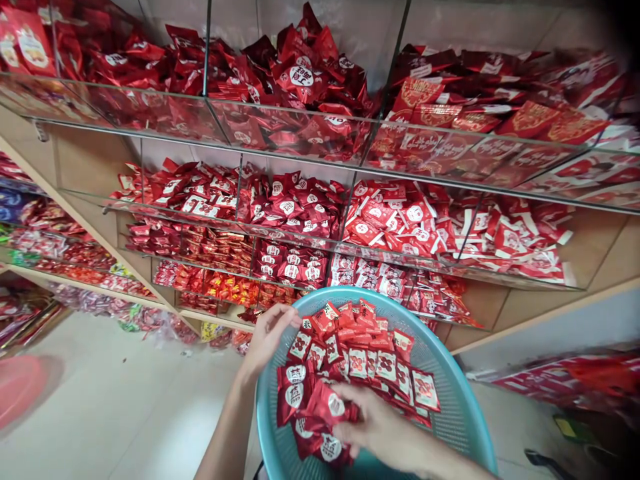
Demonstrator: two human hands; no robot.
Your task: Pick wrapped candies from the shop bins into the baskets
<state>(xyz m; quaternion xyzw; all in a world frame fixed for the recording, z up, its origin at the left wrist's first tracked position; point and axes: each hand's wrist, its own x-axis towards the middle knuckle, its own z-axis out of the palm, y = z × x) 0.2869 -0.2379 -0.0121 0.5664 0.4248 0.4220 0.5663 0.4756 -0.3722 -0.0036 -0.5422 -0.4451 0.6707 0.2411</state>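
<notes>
A teal plastic basket [465, 407] holds many small red-and-white wrapped candy packets [385, 367]. At its left rim is my left hand [270, 333], fingers bent together over the edge and gripping it. My right hand [370, 423] reaches into the basket from the lower right. Its thumb and fingers close on a dark red candy packet [325, 402] with a white oval label. More dark red packets [295, 387] with white ovals lie beside and below that hand, on the basket's left side. The right hand is slightly blurred.
Glass-fronted shelves [300, 230] full of red packets rise just behind the basket, divided by glass panels. Lower shelves [75, 247] with colourful sweets run along the left. A pink round object [20, 390] sits on the pale tiled floor [135, 400]. Red packages [575, 380] lie at right.
</notes>
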